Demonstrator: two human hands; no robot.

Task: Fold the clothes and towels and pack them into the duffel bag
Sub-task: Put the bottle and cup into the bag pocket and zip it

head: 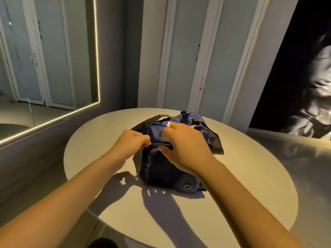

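Observation:
A navy duffel bag with black straps lies on the round white table. My left hand pinches the bag's black zipper at its near top edge. Over the bag's top my right hand curls its fingers round the fabric beside the zipper. A small white patch shows on the bag just beyond my right hand. No loose clothes or towels are in view.
A large mirror with a lit edge hangs on the left wall. White panelled doors stand behind the table. A dark poster covers the right wall. The bag's black strap trails to the right.

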